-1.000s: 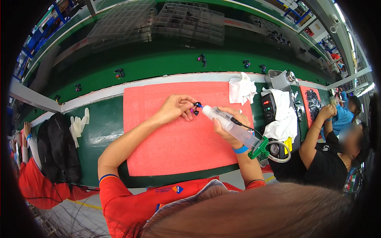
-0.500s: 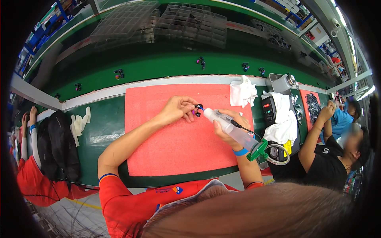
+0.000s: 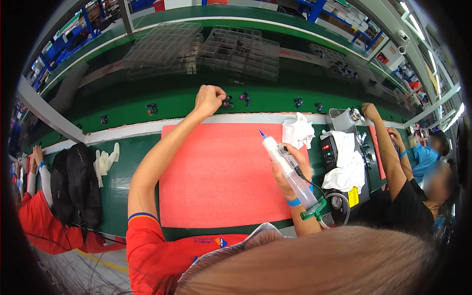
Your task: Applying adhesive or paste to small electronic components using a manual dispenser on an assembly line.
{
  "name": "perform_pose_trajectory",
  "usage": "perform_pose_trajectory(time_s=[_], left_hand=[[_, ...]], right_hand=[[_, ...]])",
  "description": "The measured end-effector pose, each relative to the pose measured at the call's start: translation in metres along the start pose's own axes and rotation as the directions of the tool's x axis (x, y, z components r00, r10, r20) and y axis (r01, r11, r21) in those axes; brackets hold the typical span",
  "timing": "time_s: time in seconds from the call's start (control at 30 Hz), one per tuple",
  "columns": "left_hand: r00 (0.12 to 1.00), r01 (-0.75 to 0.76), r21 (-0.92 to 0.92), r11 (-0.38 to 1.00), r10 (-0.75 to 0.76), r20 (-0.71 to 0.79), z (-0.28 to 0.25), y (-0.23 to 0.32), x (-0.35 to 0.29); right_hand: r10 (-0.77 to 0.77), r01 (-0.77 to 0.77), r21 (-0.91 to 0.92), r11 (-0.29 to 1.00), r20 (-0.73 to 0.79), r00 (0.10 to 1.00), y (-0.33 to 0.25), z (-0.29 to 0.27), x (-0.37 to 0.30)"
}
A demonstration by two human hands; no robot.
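My left hand point(image 3: 209, 100) reaches over the green belt beyond the mat. Its fingers are pinched at a small black part with a pink end point(image 3: 227, 102), close beside another small dark part point(image 3: 245, 99). In my right hand point(image 3: 293, 169) is a clear dispensing syringe point(image 3: 297, 184), its blue needle tip point(image 3: 262, 132) pointing up and away from me over the pink foam mat point(image 3: 221, 172). A green cap point(image 3: 313, 210) with a hose closes the syringe's rear end.
White cloths point(image 3: 297, 130) lie at the mat's right corner, near a black control box point(image 3: 329, 151) and a metal tray point(image 3: 339, 119). Clear compartment trays point(image 3: 239, 51) stand behind the belt. Black bags point(image 3: 81, 187) and white gloves point(image 3: 105, 162) lie left. A co-worker's arm point(image 3: 386, 142) reaches in at right.
My left hand has carried the small part from beside the needle tip, away from me, to the belt. My right hand's syringe has drawn back slightly and tilted more upright.
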State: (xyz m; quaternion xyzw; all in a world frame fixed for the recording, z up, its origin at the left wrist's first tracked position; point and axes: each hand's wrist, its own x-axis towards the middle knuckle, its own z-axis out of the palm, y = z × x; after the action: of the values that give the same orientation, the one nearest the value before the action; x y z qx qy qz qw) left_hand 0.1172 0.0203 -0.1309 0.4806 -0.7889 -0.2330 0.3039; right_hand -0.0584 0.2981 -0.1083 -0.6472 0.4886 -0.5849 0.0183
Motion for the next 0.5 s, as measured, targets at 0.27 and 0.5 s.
perform_pose_trajectory(time_s=[0.27,0.5], left_hand=[[0.997,0.005,0.272,0.962,0.016,-0.076,0.004,-0.028,0.011],[0.749,-0.575,0.474,0.667,0.663,-0.023,0.015,0.011,0.001]], right_hand=[[0.088,-0.087,-0.093,0.992,0.006,0.996,-0.008,-0.004,0.005],[0.061,-0.063,-0.089,0.994,-0.028,0.998,-0.004,-0.001,0.004]])
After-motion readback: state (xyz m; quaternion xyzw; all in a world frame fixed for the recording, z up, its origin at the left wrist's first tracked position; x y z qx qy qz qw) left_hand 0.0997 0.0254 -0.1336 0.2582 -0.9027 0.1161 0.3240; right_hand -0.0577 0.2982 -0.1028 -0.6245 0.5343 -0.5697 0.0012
